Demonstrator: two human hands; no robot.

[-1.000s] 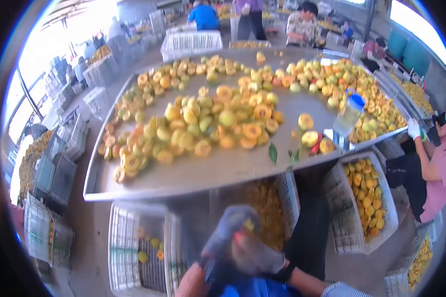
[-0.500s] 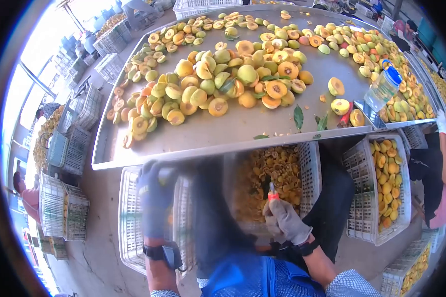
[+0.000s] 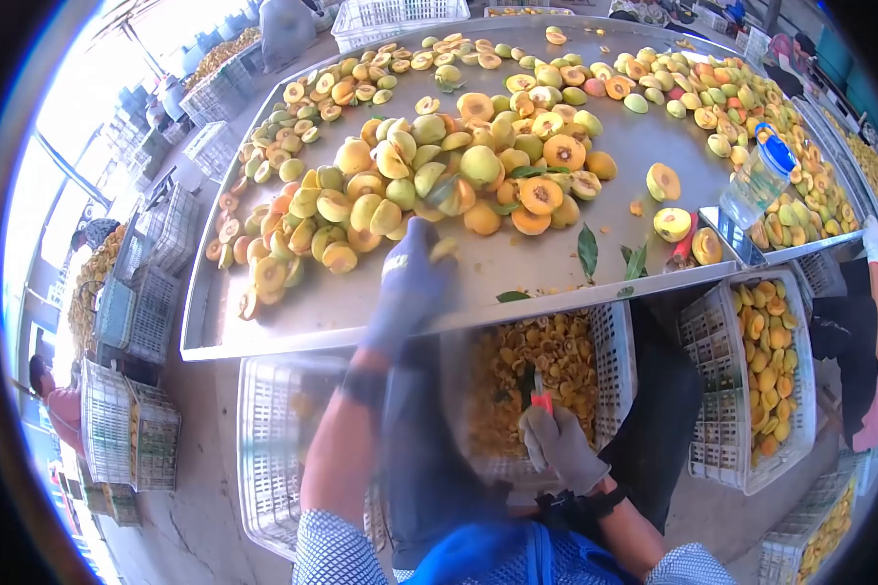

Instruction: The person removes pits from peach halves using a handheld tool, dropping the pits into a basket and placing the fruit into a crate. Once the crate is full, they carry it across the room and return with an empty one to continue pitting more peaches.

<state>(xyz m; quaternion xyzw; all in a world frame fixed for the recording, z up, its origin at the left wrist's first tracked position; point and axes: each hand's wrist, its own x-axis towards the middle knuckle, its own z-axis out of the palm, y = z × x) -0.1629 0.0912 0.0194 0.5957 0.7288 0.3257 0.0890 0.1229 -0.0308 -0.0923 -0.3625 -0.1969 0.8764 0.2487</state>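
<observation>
My left hand (image 3: 415, 283), gloved in grey and blurred, reaches over the metal table's front edge to the near side of the apricot pile (image 3: 400, 185). Its fingers close around a smeared apricot half (image 3: 445, 250). Lower down, my right hand (image 3: 564, 447), in a pale glove, is closed on a small knife (image 3: 541, 398) with a red handle, its blade pointing up and away. Under that knife sits a crate (image 3: 610, 366) holding many cut apricot pieces (image 3: 527, 356).
On the table (image 3: 361, 317) lie a lidded clear jar (image 3: 756, 185), a phone (image 3: 730, 236), a red-handled tool (image 3: 688, 239) and leaves (image 3: 587, 252). Crates (image 3: 268, 439) (image 3: 698, 390) flank my legs. A co-worker's gloved hand (image 3: 873, 239) rests at the right edge.
My left hand has risen from above the left crate to the fruit on the table. An apricot half at the pile's front has shifted with it. The right hand keeps the knife, moving slightly.
</observation>
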